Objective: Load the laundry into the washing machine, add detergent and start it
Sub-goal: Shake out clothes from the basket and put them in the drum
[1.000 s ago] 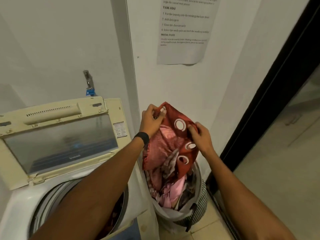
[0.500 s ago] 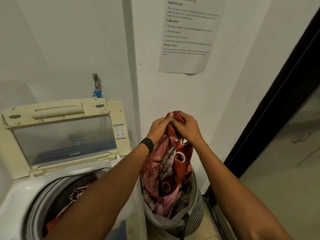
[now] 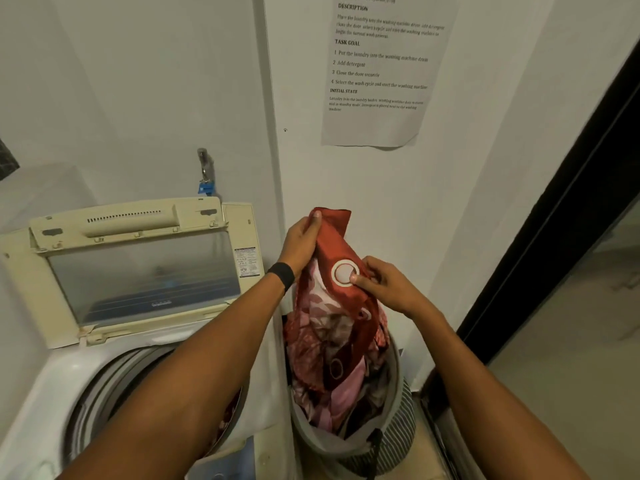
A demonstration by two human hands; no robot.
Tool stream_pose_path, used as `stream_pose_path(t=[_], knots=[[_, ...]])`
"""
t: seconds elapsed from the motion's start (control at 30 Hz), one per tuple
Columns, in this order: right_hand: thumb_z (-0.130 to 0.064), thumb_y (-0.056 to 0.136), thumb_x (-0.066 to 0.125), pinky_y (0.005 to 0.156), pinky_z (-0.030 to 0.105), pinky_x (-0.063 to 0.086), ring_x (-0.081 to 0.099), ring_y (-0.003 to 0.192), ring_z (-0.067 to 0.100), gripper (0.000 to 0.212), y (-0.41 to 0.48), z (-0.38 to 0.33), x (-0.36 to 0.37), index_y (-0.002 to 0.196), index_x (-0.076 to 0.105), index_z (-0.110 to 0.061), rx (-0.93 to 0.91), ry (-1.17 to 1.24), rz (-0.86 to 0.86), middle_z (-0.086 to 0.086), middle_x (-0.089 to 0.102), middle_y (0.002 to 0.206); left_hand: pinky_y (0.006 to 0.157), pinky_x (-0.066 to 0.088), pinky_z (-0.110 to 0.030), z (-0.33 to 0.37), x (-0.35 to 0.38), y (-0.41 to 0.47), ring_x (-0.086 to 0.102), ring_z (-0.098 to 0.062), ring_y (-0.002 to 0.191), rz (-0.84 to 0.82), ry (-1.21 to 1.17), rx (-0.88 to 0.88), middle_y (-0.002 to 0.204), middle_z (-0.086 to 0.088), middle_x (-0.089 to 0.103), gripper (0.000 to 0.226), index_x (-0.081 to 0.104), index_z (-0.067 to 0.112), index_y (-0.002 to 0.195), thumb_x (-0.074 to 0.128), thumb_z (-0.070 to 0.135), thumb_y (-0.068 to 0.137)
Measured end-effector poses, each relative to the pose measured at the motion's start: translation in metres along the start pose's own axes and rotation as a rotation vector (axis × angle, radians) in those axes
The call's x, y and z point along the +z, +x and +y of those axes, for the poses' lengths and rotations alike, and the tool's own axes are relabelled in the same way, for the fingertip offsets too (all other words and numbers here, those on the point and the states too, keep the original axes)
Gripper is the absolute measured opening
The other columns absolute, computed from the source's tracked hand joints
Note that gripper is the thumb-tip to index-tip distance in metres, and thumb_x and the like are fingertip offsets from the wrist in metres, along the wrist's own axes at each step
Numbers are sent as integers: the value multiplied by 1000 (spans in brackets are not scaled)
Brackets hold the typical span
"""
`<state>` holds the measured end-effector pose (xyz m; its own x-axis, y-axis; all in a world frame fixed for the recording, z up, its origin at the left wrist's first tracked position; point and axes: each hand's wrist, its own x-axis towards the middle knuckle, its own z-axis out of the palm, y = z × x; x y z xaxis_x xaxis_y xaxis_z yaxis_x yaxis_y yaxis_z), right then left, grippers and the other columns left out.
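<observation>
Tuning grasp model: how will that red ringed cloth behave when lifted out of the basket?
Probably floppy: the red cloth hangs and folds below the left hand gripping its top. Likely long: its lower part lies down in the basket, so it may drag other laundry. The white ring the right hand pinches looks stiffer.

Left forearm [image 3: 207, 368] hid much of drum [image 3: 114, 382]; washing machine [image 3: 41, 393] was cropped at left and near edges. Lower end of red cloth [image 3: 332, 244] was lost in basket [image 3: 398, 420]. Notice [image 3: 377, 133] small print was unreadable.
</observation>
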<state>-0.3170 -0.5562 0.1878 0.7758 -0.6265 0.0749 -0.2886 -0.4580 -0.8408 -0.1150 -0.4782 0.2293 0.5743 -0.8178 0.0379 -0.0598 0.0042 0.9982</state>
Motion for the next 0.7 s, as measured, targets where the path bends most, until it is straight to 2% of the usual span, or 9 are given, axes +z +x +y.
stream_pose_path(t=[0.07,0.13,0.2,0.3,0.4,0.5,0.57,0.63,0.7], knots=[[-36,99,67,89,39,57,70,96,15,17,4,-17,-15,107,68,-21,-137,-3,26,-4,73,103,104,53,-36,0,-8,0,70,-23,112,-40,27,-52,121,-9,73,59,68,18,124,41,65,102],[-32,101,67,91,32,55,71,102,12,17,10,-42,-30,112,71,-20,-236,9,2,-6,75,107,108,52,-42,1,-14,-4,72,-25,112,-186,6,-138,120,-10,75,79,70,16,126,34,79,95],[-33,99,69,90,31,56,72,102,12,20,22,-64,-41,113,74,-20,-258,-24,-54,-6,76,108,106,53,-44,8,-10,-15,71,-29,115,-314,-109,-200,121,-15,74,85,69,13,129,27,80,96],[-39,91,77,82,35,58,72,90,6,20,41,-75,-46,105,77,-24,-208,-144,-23,-10,77,97,108,52,-44,11,3,-22,68,-33,117,-371,-242,-212,127,-20,71,75,64,12,132,36,72,96],[-43,80,85,75,42,57,68,80,14,31,49,-69,-37,95,68,-22,-154,-198,134,-5,72,86,112,48,-48,-1,3,-22,64,-37,123,-388,-337,-205,132,-23,67,69,61,7,137,53,63,97],[-40,79,86,69,37,50,62,73,16,39,48,-54,-29,92,55,-19,-128,-175,239,-4,65,80,110,50,-49,-8,-2,-16,63,-42,124,-332,-250,-152,126,-22,70,46,65,4,132,73,30,95],[-39,80,86,69,35,49,58,70,13,37,48,-50,-25,91,56,-20,-145,-141,228,-6,62,77,105,54,-46,-5,-3,-14,68,-38,119,-277,-183,-122,121,-19,73,37,66,6,129,73,21,95],[-43,80,85,68,31,50,60,70,13,38,46,-50,-22,92,58,-20,-140,-62,238,-4,64,79,102,56,-42,0,-2,-12,71,-32,113,-258,-187,-118,120,-17,74,33,67,8,127,70,21,97],[-54,79,84,67,28,54,66,71,12,48,40,-44,-25,94,59,-15,-62,26,184,-2,68,80,98,58,-37,5,-3,-9,73,-26,108,-246,-184,-108,119,-15,75,25,69,10,122,69,20,98]])
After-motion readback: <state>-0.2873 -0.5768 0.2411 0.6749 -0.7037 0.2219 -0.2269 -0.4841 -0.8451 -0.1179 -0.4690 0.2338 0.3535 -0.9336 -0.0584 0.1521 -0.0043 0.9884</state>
